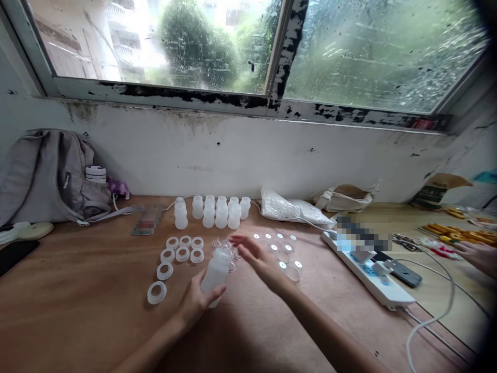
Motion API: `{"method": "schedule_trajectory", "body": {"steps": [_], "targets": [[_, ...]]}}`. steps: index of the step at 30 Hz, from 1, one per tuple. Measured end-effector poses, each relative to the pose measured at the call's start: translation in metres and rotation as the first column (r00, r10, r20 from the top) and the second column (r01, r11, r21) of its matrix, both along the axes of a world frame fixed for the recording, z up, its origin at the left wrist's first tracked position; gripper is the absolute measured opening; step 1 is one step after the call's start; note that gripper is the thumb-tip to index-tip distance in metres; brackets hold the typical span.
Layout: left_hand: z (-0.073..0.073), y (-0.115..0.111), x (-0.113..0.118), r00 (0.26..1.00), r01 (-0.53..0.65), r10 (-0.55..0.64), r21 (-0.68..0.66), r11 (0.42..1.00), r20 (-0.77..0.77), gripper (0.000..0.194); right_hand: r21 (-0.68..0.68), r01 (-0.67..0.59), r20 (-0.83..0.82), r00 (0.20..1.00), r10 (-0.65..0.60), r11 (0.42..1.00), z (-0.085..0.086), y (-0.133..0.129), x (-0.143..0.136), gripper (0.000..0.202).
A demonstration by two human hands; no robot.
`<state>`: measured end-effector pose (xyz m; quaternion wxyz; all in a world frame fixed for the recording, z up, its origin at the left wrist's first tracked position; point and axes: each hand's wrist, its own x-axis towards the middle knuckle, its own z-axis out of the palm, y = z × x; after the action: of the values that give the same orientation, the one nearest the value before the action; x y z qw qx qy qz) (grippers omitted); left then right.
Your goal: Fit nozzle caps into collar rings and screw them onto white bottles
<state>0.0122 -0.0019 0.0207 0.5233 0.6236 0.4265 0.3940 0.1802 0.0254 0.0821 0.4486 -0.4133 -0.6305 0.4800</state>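
Observation:
My left hand is wrapped round a frosted white plastic bottle, held tilted above the table. My right hand is just right of the bottle's top, fingers stretched out to the left, with nothing visible in them. Small clear pieces, perhaps teats, lie behind the bottle, partly hidden by it and the right hand. On the left, several translucent screw rings lie in rows. To the right are several clear round pieces and small white discs. Several similar frosted bottles stand at the back.
A white power strip with plugs and cables lies at the right, beside a phone. A white plastic package rests against the wall. A grey backpack stands back left. Another person's hand is at the far right.

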Motion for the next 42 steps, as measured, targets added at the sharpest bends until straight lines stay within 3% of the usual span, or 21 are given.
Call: {"method": "schedule_trajectory", "body": {"steps": [3, 5, 9, 11, 13, 15, 17, 20, 22, 25, 28, 37, 42], "targets": [[-0.002, 0.003, -0.004, 0.999, -0.053, 0.052, -0.033, 0.998, -0.014, 0.036, 0.256, 0.12, 0.294, 0.936, -0.195, 0.959, 0.008, 0.019, 0.036, 0.024], [-0.005, 0.005, -0.003, 0.997, -0.083, 0.083, -0.018, 0.996, -0.005, 0.041, 0.418, 0.119, 0.528, 0.775, -0.348, 0.9, 0.003, 0.032, 0.061, 0.016], [-0.01, 0.008, -0.001, 0.988, -0.153, 0.152, 0.001, 0.988, 0.039, 0.047, 0.46, 0.029, 0.786, 0.452, -0.422, 0.887, -0.024, 0.047, 0.09, 0.024], [-0.01, 0.009, -0.001, 0.988, -0.155, 0.155, 0.005, 0.988, 0.015, 0.044, 0.448, 0.026, 0.831, 0.357, -0.427, 0.894, -0.036, 0.047, 0.092, 0.026], [-0.008, 0.01, -0.003, 0.99, -0.141, 0.141, 0.024, 0.99, -0.023, 0.04, 0.436, 0.039, 0.844, 0.328, -0.424, 0.899, -0.044, 0.045, 0.09, 0.022], [-0.005, 0.011, -0.006, 0.988, -0.14, 0.142, 0.039, 0.989, -0.064, 0.038, 0.441, 0.066, 0.818, 0.382, -0.431, 0.895, -0.046, 0.042, 0.086, 0.017], [-0.002, 0.012, -0.008, 0.982, -0.156, 0.16, 0.052, 0.986, -0.097, 0.038, 0.454, 0.138, 0.719, 0.527, -0.453, 0.88, -0.046, 0.038, 0.084, 0.012], [-0.001, 0.013, -0.009, 0.975, -0.162, 0.175, 0.096, 0.982, -0.135, 0.035, 0.373, 0.359, 0.392, 0.774, -0.496, 0.855, -0.045, 0.032, 0.082, 0.018], [-0.002, 0.014, -0.01, 0.972, -0.153, 0.174, 0.134, 0.979, -0.157, 0.032, 0.226, 0.466, 0.151, 0.851, -0.503, 0.856, -0.044, 0.027, 0.078, 0.027], [-0.002, 0.014, -0.01, 0.962, -0.149, 0.187, 0.187, 0.971, -0.201, 0.031, 0.037, 0.442, -0.043, 0.897, -0.441, 0.896, -0.045, 0.019, 0.071, 0.031], [-0.002, 0.014, -0.01, 0.948, -0.138, 0.195, 0.23, 0.963, -0.249, 0.031, -0.054, 0.386, -0.097, 0.916, -0.389, 0.921, -0.048, 0.013, 0.062, 0.029], [-0.007, 0.019, -0.012, 0.931, -0.087, 0.183, 0.294, 0.952, -0.315, 0.034, -0.134, 0.312, -0.118, 0.937, -0.328, 0.941, -0.062, 0.0, 0.042, 0.022], [-0.009, 0.017, -0.012, 0.936, -0.053, 0.157, 0.313, 0.948, -0.316, 0.036, -0.203, 0.112, -0.238, 0.958, -0.16, 0.973, -0.064, -0.004, 0.036, 0.024]]}}
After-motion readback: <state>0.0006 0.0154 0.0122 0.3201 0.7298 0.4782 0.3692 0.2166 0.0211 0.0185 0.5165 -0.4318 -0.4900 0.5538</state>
